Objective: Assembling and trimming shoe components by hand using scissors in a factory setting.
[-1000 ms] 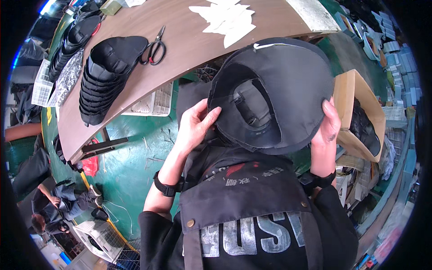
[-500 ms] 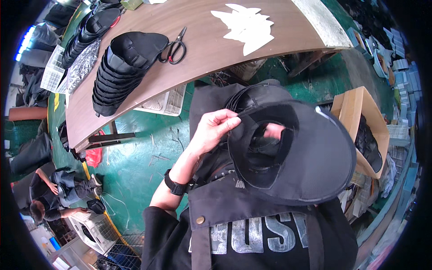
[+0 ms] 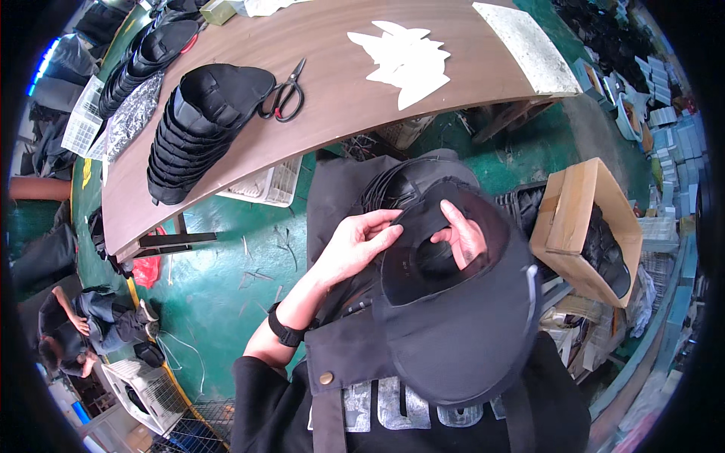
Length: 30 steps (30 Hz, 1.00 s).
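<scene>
Cap (image 3: pixel 461 343), black, is held in front of the chest, its hollow facing up and its broad brim lying toward the body over the apron (image 3: pixel 343 351). The left hand (image 3: pixel 355 245) pinches the cap's edge at the left, thumb against bent fingers. The right hand (image 3: pixel 466 245) shows inside the hollow, part open, one digit raised apart from the others, which are curled; nothing shows between them, and whether they press on the cloth cannot be told. A black band (image 3: pixel 287 328) circles the left wrist.

Just beyond the cap, more black caps (image 3: pixel 389 185) lie nested over the lap. To the right stands an open carton (image 3: pixel 563 215) with black pieces (image 3: pixel 604 253) in it.

Across the front runs a brown table (image 3: pixel 325 45). On it, toward the left, a stack of black caps (image 3: pixel 196 140) leans over, with scissors (image 3: pixel 287 98) just beside it, blades pointing away. White cut pieces (image 3: pixel 404 68) lie overlapped near the middle, and a pale board (image 3: pixel 529 49) covers the right end. Farther left is a second black stack (image 3: pixel 143 64). A white crate (image 3: pixel 283 181) sits under the table on the green floor (image 3: pixel 249 279).

At lower left, well apart, a co-worker (image 3: pixel 68 325) sits beside another pale crate (image 3: pixel 155 389).
</scene>
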### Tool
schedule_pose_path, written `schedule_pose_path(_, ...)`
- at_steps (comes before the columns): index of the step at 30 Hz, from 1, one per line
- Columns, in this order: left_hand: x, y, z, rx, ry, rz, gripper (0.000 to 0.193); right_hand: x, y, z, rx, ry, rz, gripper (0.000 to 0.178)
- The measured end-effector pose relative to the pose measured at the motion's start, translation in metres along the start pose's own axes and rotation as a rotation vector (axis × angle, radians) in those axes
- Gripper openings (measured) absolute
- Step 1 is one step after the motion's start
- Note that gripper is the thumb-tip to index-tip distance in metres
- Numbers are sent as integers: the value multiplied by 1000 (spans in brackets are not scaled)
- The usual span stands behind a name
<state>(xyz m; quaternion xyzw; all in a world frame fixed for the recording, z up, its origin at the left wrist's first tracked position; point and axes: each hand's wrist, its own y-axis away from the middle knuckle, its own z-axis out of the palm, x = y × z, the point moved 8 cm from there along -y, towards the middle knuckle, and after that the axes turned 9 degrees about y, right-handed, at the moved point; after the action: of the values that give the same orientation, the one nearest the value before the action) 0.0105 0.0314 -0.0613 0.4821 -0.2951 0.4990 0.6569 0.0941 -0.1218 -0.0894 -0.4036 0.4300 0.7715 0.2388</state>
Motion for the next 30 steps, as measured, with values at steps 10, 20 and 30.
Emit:
schedule_pose_path(10,8,-5,-7,73,-90,115,25,7,-4,17,-349,-336,65,36)
schedule_pose_path(20,93,-42,-94,442,-790,441,24,7,0,-9,-78,-180,-14,30)
schedule_pose_path(30,101,-127,-235,1085,-1705,318,16,-6,-9,-14,-108,-236,-62,31)
